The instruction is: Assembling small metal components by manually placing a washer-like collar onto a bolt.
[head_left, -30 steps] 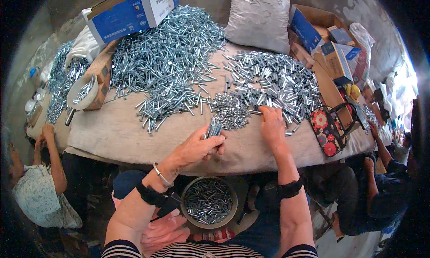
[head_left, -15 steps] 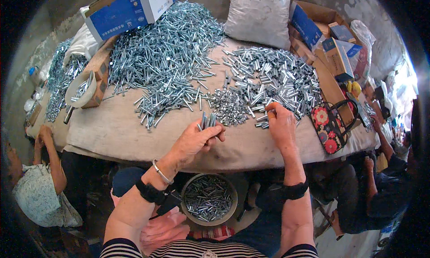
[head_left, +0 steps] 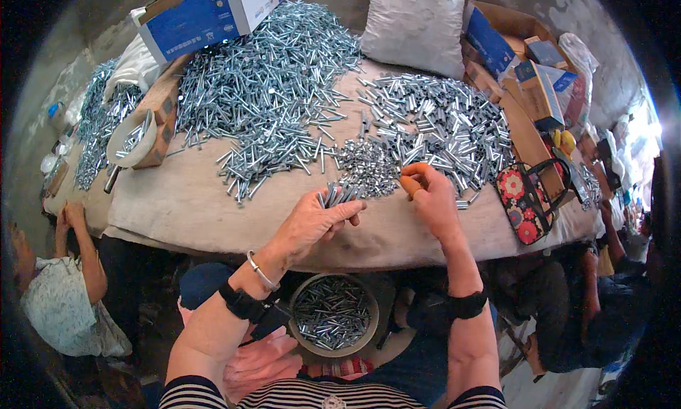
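Note:
My left hand (head_left: 312, 223) is closed around a small bunch of silvery bolts (head_left: 339, 195), which stick out above the thumb and fingers. My right hand (head_left: 434, 202) is at the near right side of a pile of small nuts (head_left: 365, 164), its fingers curled to a pinch. An orange covering shows at its fingertips; what they hold, if anything, is hidden. Behind that hand spreads a heap of short metal sleeves (head_left: 454, 122). Farther left rises a large heap of long bolts (head_left: 262, 90). All of this lies on a cloth-covered table (head_left: 191, 214).
Below the table edge, a round basin (head_left: 333, 317) holds dark metal pieces. A flowered handbag (head_left: 521, 203) stands at the right. Blue cartons (head_left: 191, 29) and a white sack (head_left: 413, 26) stand at the back. Other people's hands (head_left: 72, 216) are at the left edge; another person sits at right.
My right hand has moved left, from the sleeves toward the nuts, and its fingers have curled in. The bolts in my left hand now lean over more to the right.

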`<state>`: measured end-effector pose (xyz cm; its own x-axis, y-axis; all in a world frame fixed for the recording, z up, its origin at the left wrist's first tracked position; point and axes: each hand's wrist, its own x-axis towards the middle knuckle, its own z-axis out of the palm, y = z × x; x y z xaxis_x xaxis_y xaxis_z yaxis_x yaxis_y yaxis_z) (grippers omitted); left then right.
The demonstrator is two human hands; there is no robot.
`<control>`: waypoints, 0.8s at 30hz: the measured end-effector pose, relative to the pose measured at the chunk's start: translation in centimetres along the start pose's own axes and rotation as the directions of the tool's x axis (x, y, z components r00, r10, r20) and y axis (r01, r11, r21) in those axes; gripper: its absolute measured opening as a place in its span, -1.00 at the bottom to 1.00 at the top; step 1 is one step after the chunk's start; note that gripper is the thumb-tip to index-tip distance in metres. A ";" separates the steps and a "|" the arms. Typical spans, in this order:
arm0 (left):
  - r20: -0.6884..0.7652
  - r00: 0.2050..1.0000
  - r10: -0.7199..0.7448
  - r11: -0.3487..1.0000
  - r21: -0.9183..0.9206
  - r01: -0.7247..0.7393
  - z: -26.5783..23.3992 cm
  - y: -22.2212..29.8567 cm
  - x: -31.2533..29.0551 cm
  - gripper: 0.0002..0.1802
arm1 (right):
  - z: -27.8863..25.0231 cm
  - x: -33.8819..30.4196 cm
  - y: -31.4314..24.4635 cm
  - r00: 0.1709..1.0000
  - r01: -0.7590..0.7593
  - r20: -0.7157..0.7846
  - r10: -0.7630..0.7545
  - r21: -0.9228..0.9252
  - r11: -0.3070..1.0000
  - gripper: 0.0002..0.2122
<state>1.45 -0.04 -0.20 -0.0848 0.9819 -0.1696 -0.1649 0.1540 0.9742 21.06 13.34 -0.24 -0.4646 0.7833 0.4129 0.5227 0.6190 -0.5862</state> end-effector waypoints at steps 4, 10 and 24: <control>0.012 1.000 0.011 0.998 -0.060 -0.010 -0.2 0.3 -0.1 -0.83 | -0.1 0.2 -1.0 0.881 -0.464 0.427 0.204 0.692 0.553 -0.73; 0.016 0.996 0.083 0.991 -0.104 -0.081 -0.5 -0.1 0.2 -0.78 | 0.7 -0.2 -2.4 0.868 -0.491 0.477 0.137 0.784 0.379 -0.71; 0.052 0.998 0.039 0.988 -0.150 -0.030 -1.0 -0.7 0.7 -0.85 | 0.7 -0.6 -3.1 0.939 -0.264 0.338 0.070 0.573 0.776 -0.80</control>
<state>0.48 0.39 -1.16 -0.0400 0.9915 -0.1239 -0.3074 0.1058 0.9457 19.25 10.90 0.86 -0.6409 0.7595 0.1112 0.1183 0.2409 -0.9633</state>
